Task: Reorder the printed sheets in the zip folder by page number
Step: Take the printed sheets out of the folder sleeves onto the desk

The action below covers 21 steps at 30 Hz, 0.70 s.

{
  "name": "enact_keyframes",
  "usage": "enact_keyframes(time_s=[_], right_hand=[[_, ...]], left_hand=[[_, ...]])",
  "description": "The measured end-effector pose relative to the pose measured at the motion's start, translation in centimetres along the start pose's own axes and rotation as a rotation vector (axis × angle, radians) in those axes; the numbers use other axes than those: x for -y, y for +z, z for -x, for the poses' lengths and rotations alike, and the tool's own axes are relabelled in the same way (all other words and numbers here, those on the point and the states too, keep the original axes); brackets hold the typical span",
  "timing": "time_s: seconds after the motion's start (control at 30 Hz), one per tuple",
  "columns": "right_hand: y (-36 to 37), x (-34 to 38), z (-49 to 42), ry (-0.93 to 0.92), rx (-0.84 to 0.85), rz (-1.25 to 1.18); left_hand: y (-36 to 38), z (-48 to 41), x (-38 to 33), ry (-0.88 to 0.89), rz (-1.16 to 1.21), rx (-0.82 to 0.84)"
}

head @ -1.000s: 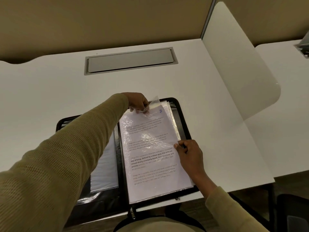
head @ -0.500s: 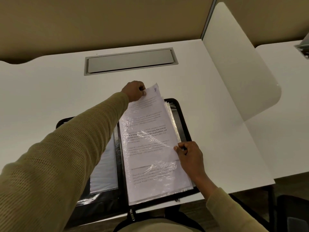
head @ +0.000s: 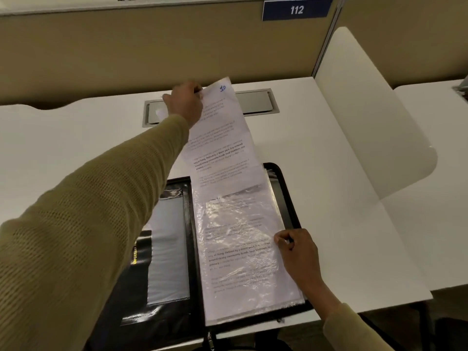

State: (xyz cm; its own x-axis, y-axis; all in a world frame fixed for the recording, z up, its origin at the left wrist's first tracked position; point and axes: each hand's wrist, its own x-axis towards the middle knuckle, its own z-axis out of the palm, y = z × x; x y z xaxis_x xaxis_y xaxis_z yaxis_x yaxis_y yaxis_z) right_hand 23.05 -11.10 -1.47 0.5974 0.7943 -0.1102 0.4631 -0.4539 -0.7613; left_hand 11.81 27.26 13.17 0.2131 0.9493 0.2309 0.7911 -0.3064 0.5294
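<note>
An open black zip folder (head: 286,193) lies on the white desk, its right half stacked with clear plastic sleeves (head: 240,269) that hold printed sheets. My left hand (head: 186,102) pinches the top edge of one printed sheet (head: 222,143), marked 10 in blue ink at its top corner. Most of that sheet sticks out of the top sleeve, away from me. My right hand (head: 298,252) pinches the right edge of the sleeve stack and holds it down. The folder's left half (head: 167,244) shows an inner pocket, partly hidden by my left sleeve.
A grey cable hatch (head: 255,102) is set into the desk (head: 76,153) behind the sheet. A beige partition with a blue sign reading 112 (head: 296,10) stands behind the desk. A white divider panel (head: 367,117) rises on the right, with another desk beyond it.
My left hand has moved away from me and pulled the sheet far out of the top sleeve. My right hand stays on the sleeve's right edge. The camera has tilted up.
</note>
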Motion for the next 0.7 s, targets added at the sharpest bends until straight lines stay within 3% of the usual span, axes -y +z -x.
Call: enact_keyframes(time_s=[0.2,0.4,0.7], right_hand=[[0.5,0.8,0.4,0.049,-0.027,-0.029],[1.3,1.2,0.7,-0.03,-0.091,0.091],[1.9,2.5,0.1,-0.064,-0.15,0.196]], left_hand=[[-5.5,-1.9,2.1,-0.001,0.201,-0.064],[-11.9,-2.1,5.3,0.0,0.257,-0.132],[-21.2,-1.1,14.1,-0.066,0.136,0.011]])
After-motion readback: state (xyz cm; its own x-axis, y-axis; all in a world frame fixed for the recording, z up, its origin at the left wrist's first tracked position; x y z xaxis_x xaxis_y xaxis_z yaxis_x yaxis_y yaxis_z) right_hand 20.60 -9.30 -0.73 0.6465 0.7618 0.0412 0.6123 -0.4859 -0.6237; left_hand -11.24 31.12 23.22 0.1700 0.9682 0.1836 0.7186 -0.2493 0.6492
